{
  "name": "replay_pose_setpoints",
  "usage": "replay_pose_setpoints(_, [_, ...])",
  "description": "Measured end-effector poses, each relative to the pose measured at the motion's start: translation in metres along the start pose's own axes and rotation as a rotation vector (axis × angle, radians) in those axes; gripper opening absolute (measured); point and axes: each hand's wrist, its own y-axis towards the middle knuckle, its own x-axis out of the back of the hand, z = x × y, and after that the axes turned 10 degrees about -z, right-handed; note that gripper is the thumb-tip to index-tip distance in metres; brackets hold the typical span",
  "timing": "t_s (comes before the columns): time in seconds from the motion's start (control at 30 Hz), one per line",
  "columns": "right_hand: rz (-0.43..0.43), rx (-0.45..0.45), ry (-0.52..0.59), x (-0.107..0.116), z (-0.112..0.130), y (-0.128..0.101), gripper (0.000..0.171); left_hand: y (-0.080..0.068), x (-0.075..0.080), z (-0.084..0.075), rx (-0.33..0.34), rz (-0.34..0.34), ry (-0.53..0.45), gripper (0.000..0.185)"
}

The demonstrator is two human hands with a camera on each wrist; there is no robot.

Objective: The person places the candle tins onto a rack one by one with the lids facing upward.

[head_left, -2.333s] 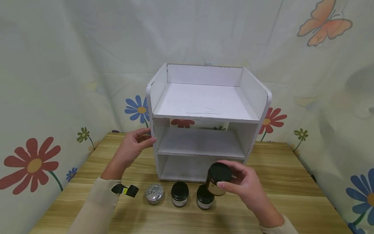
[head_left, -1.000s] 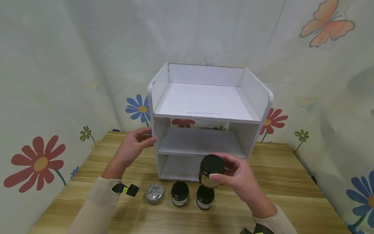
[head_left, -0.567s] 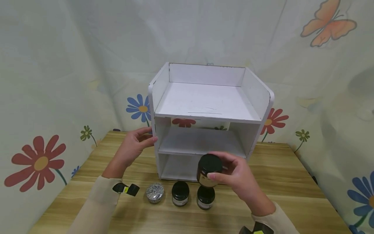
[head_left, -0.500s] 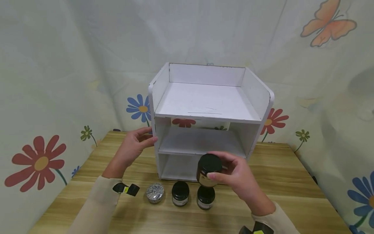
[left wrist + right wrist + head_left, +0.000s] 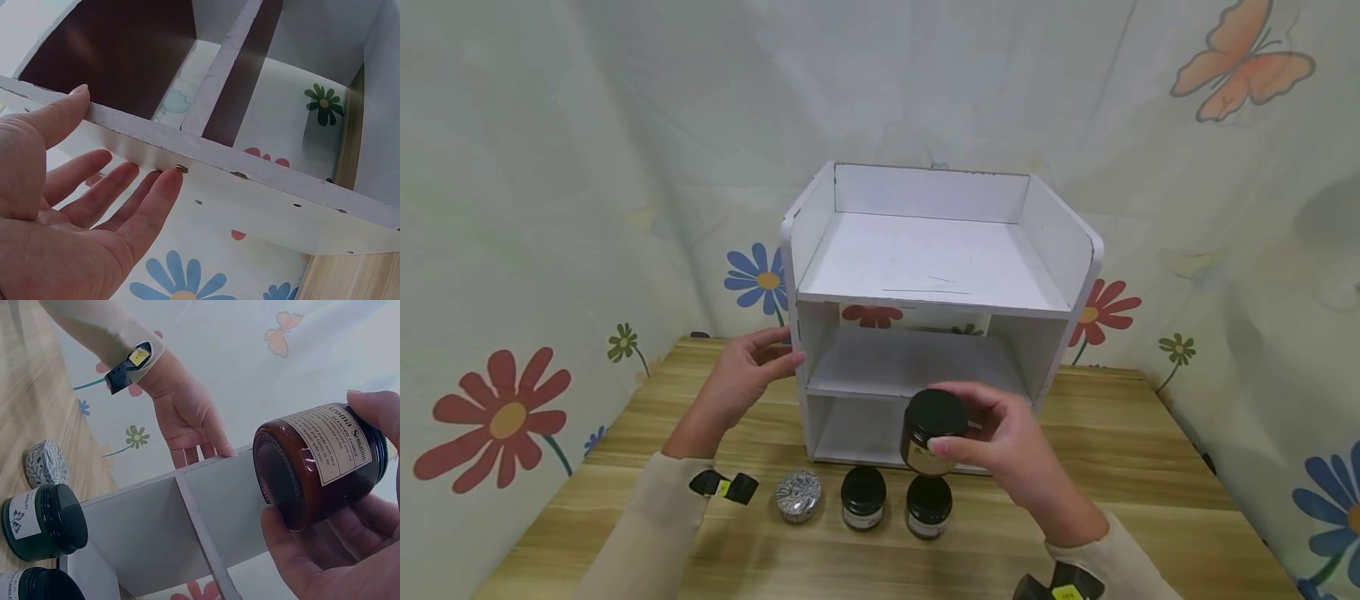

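Here one hand [image 5: 1011,437] grips one amber jar [image 5: 929,432], the other [image 5: 747,372] flat on the shelf [image 5: 925,275] (three jars [image 5: 862,497] below).

three black-lidded jars [image 5: 862,497] (one lifted in front of the white shelf unit [image 5: 936,308]), one patterned tin [image 5: 797,496], two hands [image 5: 747,372].

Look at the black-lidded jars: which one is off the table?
The amber jar gripped in the right hand, in front of the white shelf unit. The two dark jars stand on the wooden table.
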Motion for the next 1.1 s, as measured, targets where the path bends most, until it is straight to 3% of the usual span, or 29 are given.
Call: replay_pose_setpoints(1.1, [0.043,0.013,-0.015,-0.003,0.021,0.014,0.049,-0.001,0.001,0.000,0.009,0.001,0.003,0.073])
